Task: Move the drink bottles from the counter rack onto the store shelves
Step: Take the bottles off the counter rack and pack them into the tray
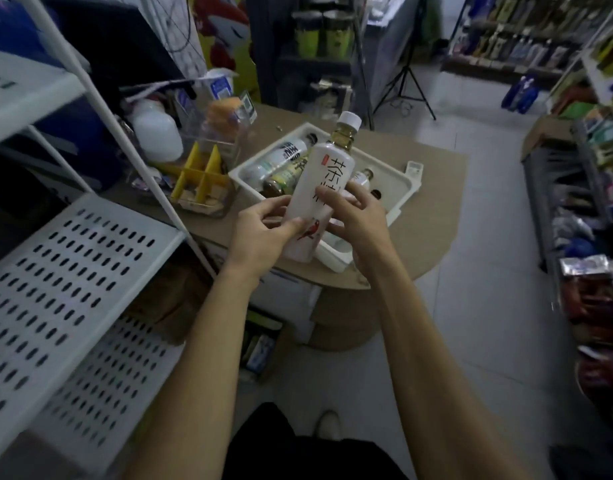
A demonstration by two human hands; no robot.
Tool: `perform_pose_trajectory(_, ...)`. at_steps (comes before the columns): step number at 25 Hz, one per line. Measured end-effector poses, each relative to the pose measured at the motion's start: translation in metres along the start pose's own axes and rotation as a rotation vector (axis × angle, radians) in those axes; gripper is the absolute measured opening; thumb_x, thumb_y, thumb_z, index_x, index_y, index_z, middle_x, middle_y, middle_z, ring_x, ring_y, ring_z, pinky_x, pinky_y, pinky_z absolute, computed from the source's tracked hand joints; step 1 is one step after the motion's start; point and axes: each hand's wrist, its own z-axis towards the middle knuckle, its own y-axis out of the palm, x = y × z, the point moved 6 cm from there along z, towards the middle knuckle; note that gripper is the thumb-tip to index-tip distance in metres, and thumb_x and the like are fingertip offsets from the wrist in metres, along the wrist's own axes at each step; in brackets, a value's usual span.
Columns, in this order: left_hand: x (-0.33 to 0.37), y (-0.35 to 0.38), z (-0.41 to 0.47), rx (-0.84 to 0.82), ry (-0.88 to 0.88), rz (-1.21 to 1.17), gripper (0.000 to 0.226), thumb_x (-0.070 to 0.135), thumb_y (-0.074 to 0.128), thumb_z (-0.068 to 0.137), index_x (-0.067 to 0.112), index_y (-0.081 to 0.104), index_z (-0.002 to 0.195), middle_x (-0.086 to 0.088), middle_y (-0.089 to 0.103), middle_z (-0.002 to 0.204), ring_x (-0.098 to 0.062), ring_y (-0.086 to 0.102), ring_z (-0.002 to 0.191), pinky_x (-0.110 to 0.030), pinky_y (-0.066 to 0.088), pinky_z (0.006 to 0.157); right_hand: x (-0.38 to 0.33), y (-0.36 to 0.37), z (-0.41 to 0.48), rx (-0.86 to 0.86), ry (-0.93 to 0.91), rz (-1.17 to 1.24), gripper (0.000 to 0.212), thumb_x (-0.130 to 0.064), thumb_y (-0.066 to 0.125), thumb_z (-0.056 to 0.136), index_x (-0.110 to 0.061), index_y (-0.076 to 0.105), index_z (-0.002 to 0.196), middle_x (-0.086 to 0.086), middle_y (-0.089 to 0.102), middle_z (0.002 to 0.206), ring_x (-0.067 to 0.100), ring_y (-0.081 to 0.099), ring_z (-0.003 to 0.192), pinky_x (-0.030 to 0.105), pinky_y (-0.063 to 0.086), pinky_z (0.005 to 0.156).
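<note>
1. a person held a bottle [315, 188] nearly upright, its top tipped a little to the right, over the near left side of the rack [402, 183].
2. the bottle had a white cap, a white label with dark characters and a small red bird, and amber drink showing at the neck.
3. the left hand [260, 233] gripped its lower part, the thumb laid across the front of the label and the other fingers [274, 204] curled behind.
4. the right hand [358, 220] held its right side, fingers [336, 199] curled narrowly onto the label at mid height.
5. the rack, a white tray, sat on the brown worktop [436, 209], its near corner close to the worktop's near edge.
6. more bottles [277, 161] lay on their sides in the rack's far left part; how many, i could not tell.
7. a box with yellow dividers [201, 178] stood just beside the rack, toward the worktop's left edge, with a white jug [156, 133] behind it near the far left corner.
8. a white perforated shelf [55, 271] stood past the worktop's left edge.
</note>
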Motion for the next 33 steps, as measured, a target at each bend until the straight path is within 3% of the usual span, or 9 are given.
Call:
perform_pose_trajectory(8, -0.021, 0.043, 0.035, -0.058, -0.026, -0.024, 0.039, 0.027, 0.077, 0.081, 0.02, 0.065, 0.118, 0.011, 0.07, 0.094, 0.003, 0.068, 0.08, -0.012, 0.051, 0.059, 0.024, -0.037, 0.03, 0.162, 0.042, -0.143, 0.047, -0.031, 0.08, 0.079, -0.015, 0.067, 0.12, 0.005, 0.076, 0.097, 0.019, 0.074, 0.089, 0.044, 0.061, 0.078)
perform_pose_trajectory(14, -0.039, 0.072, 0.097, -0.23, -0.089, -0.034, 0.044, 0.025, 0.074, 0.083, 0.016, 0.063, 0.125, 0.002, 0.071, 0.101, -0.008, 0.07, 0.091, -0.019, 0.055, 0.069, 0.036, -0.051, 0.076, 0.331, 0.119, -0.304, 0.045, -0.031, 0.083, 0.076, -0.015, 0.065, 0.114, 0.005, 0.072, 0.102, 0.02, 0.071, 0.092, 0.045, 0.061, 0.08)
perform_pose_trajectory(16, -0.046, 0.083, 0.117, -0.314, -0.079, 0.078, 0.045, 0.03, 0.071, 0.086, 0.022, 0.06, 0.129, 0.001, 0.07, 0.111, -0.012, 0.066, 0.101, -0.031, 0.055, 0.082, 0.045, -0.062, 0.091, 0.415, 0.196, -0.303, 0.039, -0.031, 0.083, 0.075, -0.016, 0.068, 0.107, 0.005, 0.073, 0.1, 0.022, 0.071, 0.091, 0.048, 0.06, 0.081)
perform_pose_trajectory(18, -0.049, 0.089, 0.136, -0.335, 0.107, 0.386, 0.044, 0.038, 0.066, 0.088, 0.03, 0.058, 0.131, 0.007, 0.063, 0.125, -0.015, 0.054, 0.118, -0.043, 0.04, 0.102, 0.054, -0.075, 0.101, 0.49, 0.272, -0.303, 0.03, -0.03, 0.082, 0.076, -0.017, 0.07, 0.1, 0.005, 0.074, 0.097, 0.023, 0.072, 0.088, 0.05, 0.059, 0.081)
perform_pose_trajectory(21, -0.047, 0.101, 0.149, -0.456, 0.49, 0.743, 0.046, 0.043, 0.057, 0.089, 0.033, 0.054, 0.134, 0.012, 0.053, 0.137, -0.017, 0.035, 0.132, -0.035, 0.018, 0.103, 0.059, -0.087, 0.111, 0.562, 0.359, -0.458, 0.017, -0.033, 0.078, 0.08, -0.021, 0.07, 0.088, 0.002, 0.074, 0.089, 0.021, 0.072, 0.083, 0.046, 0.059, 0.078)
perform_pose_trajectory(24, -0.059, 0.112, 0.158, -0.648, 0.68, 0.883, 0.055, 0.043, 0.055, 0.088, 0.026, 0.049, 0.14, 0.008, 0.047, 0.145, -0.021, 0.028, 0.139, -0.038, 0.012, 0.111, 0.053, -0.085, 0.121, 0.567, 0.374, -0.789, 0.021, -0.035, 0.076, 0.081, -0.02, 0.062, 0.076, -0.001, 0.068, 0.076, 0.02, 0.07, 0.078, 0.031, 0.053, 0.059)
perform_pose_trajectory(27, -0.065, 0.118, 0.168, -0.732, 0.751, 0.88, 0.063, 0.046, 0.061, 0.085, 0.022, 0.046, 0.141, 0.004, 0.046, 0.146, -0.023, 0.022, 0.142, -0.041, 0.005, 0.116, 0.052, -0.079, 0.129, 0.602, 0.37, -0.931, 0.038, -0.03, 0.075, 0.082, -0.009, 0.053, 0.105, 0.01, 0.069, 0.1, 0.031, 0.066, 0.095, 0.037, 0.054, 0.075)
perform_pose_trajectory(29, -0.065, 0.122, 0.169, -0.768, 0.779, 0.872, 0.069, 0.05, 0.063, 0.082, 0.021, 0.045, 0.142, 0.005, 0.045, 0.147, -0.024, 0.02, 0.144, -0.043, 0.003, 0.117, 0.055, -0.077, 0.136, 0.584, 0.367, -0.963, 0.05, -0.022, 0.071, 0.085, -0.011, 0.037, 0.121, 0.014, 0.066, 0.11, 0.037, 0.063, 0.102, 0.038, 0.045, 0.077)
perform_pose_trajectory(33, -0.067, 0.125, 0.169, -0.822, 0.856, 0.908, 0.08, 0.057, 0.066, 0.077, 0.022, 0.042, 0.145, 0.008, 0.039, 0.152, -0.028, 0.017, 0.145, -0.05, 0.003, 0.118, 0.063, -0.08, 0.149, 0.469, 0.481, -1.098, 0.05, -0.018, 0.062, 0.092, -0.004, 0.033, 0.13, 0.02, 0.061, 0.118, 0.041, 0.058, 0.11, 0.035, 0.034, 0.076)
